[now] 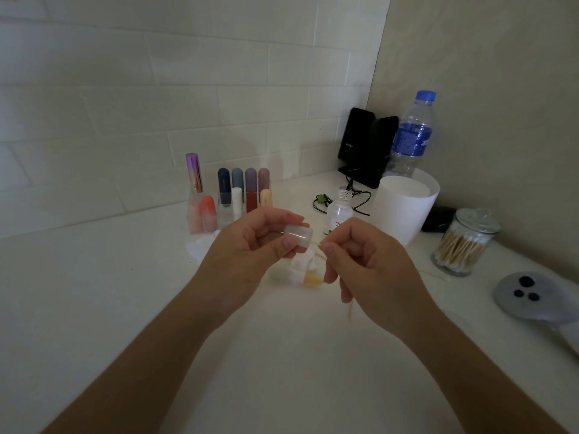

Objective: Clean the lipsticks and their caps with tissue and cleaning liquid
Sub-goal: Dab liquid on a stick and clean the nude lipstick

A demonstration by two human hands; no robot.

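The white counter (109, 277) spreads below both forearms, which reach in from the bottom edge and meet above its middle. The left hand (250, 249) is raised with its back to the camera. Its fingers (282, 219) are curled, and with the thumb they pinch a frosted lipstick cap (298, 235). The cap lies on its side in the air, long axis running left to right, with its right end facing the other hand. The right hand (366, 261) is loosely fisted, its thumb and forefinger pinching a thin wooden swab (350, 308). The stick slants from below that hand up and left to the cap's right end. Crumpled tissue (305, 261) lies on the counter under the hands, and a small open bottle (338, 214) stands just behind them.
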